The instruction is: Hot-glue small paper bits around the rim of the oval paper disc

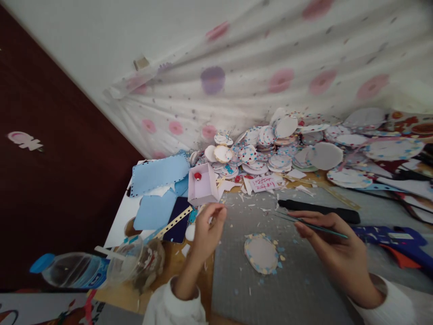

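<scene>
My right hand (341, 253) holds slim green tweezers (324, 229) between thumb and fingers, their thin tips pointing left over the grey mat (243, 298). My left hand (208, 232) is raised at the mat's left edge, thumb and forefinger pinched together. Whatever is in that pinch is too small to name. Between the hands, on the mat, lies a round white paper disc (262, 253) edged with small blue and cream pieces. A few loose pieces lie by its right side. Just beyond my left hand stands a small pale box (203, 185) with a red object inside.
Piles of decorated discs (267, 140) line the back by the curtain. A black stick-like tool (318, 211) and a blue glue gun (392, 237) lie right. At left are blue sheets (160, 174), a plastic bottle (74, 269) and a clear cup (126, 259). Paper scraps litter the mat.
</scene>
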`<state>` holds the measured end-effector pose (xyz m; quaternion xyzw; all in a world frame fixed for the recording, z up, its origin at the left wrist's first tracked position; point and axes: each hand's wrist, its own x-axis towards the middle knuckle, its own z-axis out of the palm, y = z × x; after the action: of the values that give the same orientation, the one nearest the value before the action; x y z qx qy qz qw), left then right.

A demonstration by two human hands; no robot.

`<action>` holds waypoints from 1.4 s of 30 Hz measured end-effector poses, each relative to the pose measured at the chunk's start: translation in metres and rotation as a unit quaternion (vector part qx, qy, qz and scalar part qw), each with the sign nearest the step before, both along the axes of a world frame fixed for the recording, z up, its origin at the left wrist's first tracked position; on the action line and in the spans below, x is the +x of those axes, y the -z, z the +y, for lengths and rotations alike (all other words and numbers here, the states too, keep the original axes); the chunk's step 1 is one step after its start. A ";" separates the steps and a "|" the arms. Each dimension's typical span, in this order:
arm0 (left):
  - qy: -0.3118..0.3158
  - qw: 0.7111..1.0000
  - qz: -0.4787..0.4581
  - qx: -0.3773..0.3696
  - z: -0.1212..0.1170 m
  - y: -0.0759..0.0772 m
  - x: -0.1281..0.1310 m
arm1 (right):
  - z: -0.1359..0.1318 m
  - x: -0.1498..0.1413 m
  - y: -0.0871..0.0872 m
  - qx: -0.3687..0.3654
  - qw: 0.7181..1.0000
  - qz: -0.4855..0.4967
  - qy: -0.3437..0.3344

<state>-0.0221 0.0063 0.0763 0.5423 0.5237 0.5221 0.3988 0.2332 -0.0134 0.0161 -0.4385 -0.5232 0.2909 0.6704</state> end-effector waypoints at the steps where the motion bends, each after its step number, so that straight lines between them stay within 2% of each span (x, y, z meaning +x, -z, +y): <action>1: 0.004 0.999 -0.043 -0.016 0.004 0.007 0.011 | 0.000 0.001 0.001 0.005 1.000 -0.015 0.005; 6: 0.037 0.978 -0.199 -0.052 0.028 0.045 0.049 | 0.000 0.006 0.008 0.049 0.992 -0.117 0.006; 9: 0.067 0.955 -0.276 -0.079 0.035 0.060 0.055 | 0.002 0.006 0.010 0.084 0.983 -0.165 0.004; 12: 0.087 0.934 -0.331 -0.103 0.035 0.069 0.050 | 0.005 0.006 0.008 0.110 0.975 -0.193 0.004; 18: 0.108 0.901 -0.405 -0.112 0.035 0.071 0.037 | 0.007 0.006 0.005 0.123 0.957 -0.262 0.025; 24: 0.124 0.882 -0.439 -0.122 0.036 0.073 0.038 | 0.009 0.006 0.016 0.112 0.948 -0.294 0.040; 30: 0.127 0.883 -0.434 -0.123 0.035 0.076 0.037 | 0.010 0.006 0.021 0.099 0.949 -0.295 0.056; 36: 0.127 0.887 -0.425 -0.128 0.036 0.077 0.037 | 0.014 0.015 0.012 0.108 0.922 -0.365 0.063; 42: 0.142 0.887 -0.419 -0.132 0.038 0.076 0.038 | 0.038 0.028 -0.003 0.110 0.889 -0.444 0.034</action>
<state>0.0158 0.0443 0.0000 0.2845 0.2894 0.5645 0.7188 0.2610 0.0249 0.0188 -0.4632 -0.7796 -0.0165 0.4213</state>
